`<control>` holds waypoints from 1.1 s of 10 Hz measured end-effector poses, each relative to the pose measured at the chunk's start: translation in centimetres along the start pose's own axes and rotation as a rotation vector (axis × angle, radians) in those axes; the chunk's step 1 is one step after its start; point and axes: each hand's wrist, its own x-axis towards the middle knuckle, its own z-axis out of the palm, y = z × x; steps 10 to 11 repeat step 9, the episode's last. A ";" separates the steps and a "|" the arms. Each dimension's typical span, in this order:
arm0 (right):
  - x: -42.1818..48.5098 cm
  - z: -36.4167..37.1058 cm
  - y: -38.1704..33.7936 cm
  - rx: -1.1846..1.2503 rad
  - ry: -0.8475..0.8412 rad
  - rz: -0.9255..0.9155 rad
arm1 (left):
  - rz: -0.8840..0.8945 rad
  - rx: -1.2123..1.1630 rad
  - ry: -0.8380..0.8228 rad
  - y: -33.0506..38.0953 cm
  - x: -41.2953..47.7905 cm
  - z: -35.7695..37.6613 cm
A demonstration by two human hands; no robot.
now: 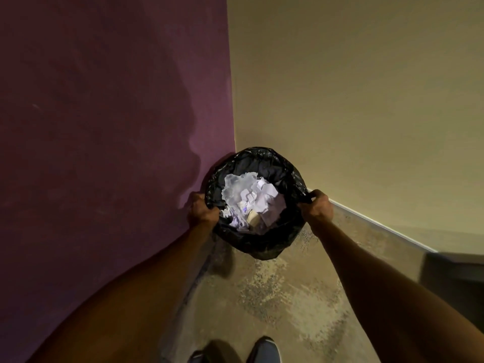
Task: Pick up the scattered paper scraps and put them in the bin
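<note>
The left hand (203, 210) is clenched on the left rim of the bin (264, 247), gripping its black liner; the right hand (318, 205) is clenched on the right rim in the same way. Both bare forearms reach in from below. There is one bin, and inside it lies a heap of crumpled white paper scraps (248, 197), too tangled to count. The bin sits in a corner where a purple wall (104, 127) meets a beige wall (353, 100). Below is a speckled floor (275, 297), with two shoes (263, 351) at the bottom edge.
</note>
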 end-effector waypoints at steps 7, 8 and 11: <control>-7.8 -5.6 -0.5 -0.423 -0.029 -0.386 | 0.417 0.329 -0.008 5.6 -6.3 -2.0; -11.2 -9.0 -1.4 -0.466 0.072 -0.451 | 0.724 0.533 0.044 9.6 -10.9 -3.9; -15.2 -13.1 -2.4 -0.431 0.207 -0.468 | 0.937 0.653 0.076 13.1 -16.5 -5.8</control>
